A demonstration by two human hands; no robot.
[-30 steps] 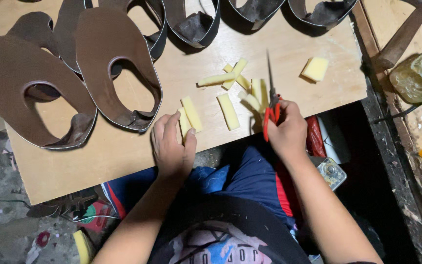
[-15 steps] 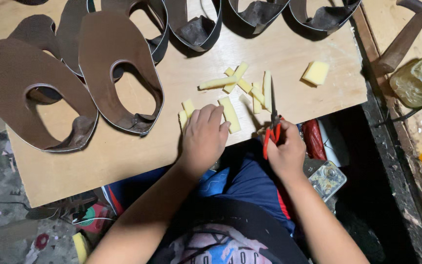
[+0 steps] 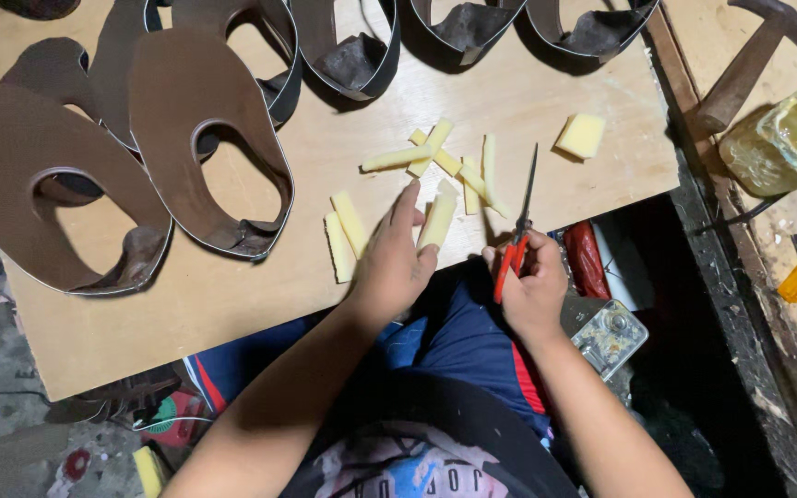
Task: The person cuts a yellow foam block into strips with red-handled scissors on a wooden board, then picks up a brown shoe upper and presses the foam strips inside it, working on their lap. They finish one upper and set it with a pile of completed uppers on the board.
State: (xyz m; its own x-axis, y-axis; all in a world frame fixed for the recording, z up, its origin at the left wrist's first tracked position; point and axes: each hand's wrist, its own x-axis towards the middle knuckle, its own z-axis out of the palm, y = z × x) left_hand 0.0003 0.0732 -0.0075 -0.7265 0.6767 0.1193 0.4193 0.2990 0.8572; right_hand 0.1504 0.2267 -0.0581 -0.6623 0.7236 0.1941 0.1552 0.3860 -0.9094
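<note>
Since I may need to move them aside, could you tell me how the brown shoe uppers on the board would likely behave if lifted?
The brown shoe uppers look like thin cut sheet with a big opening, so they would probably flop and sag. Their curled ends suggest they flex easily. Lying flat on the wooden board, they seem unlikely to roll.

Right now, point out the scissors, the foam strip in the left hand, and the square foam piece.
scissors [image 3: 518, 242]: head view, near the pivot.
foam strip [image 3: 439, 218]: head view, middle of strip.
square foam piece [image 3: 581, 136]: head view, top face.
</note>
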